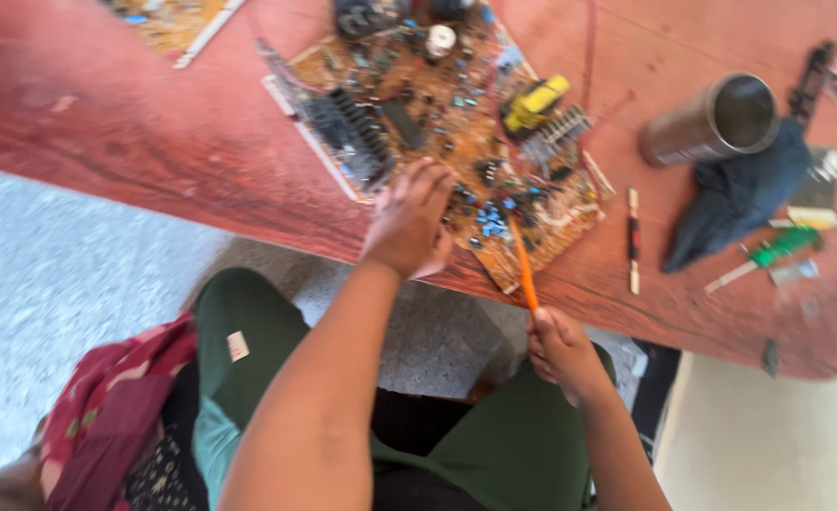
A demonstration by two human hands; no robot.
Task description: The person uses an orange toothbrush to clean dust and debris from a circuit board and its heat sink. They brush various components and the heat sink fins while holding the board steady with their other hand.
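Reds, browns and greens around a speckled circuit board

The worktop (154, 104) is reddish-brown with darker wood-grain streaks. The circuit board (456, 123) on it is tan-orange, dotted with small blue, black and white parts, with a black ribbed block (352, 132) and a bright yellow component (535, 102). The thin tool (523, 265) in the right hand (562, 352) is orange. The metal cup (712, 121) is dull silver-grey, the cloth (735, 194) beside it dark blue-black, and the screwdriver (778, 248) has a green handle. The trousers (248, 331) are dark green; the draped fabric (106, 407) is maroon with a pink patterned print. The floor (50, 284) is speckled grey.
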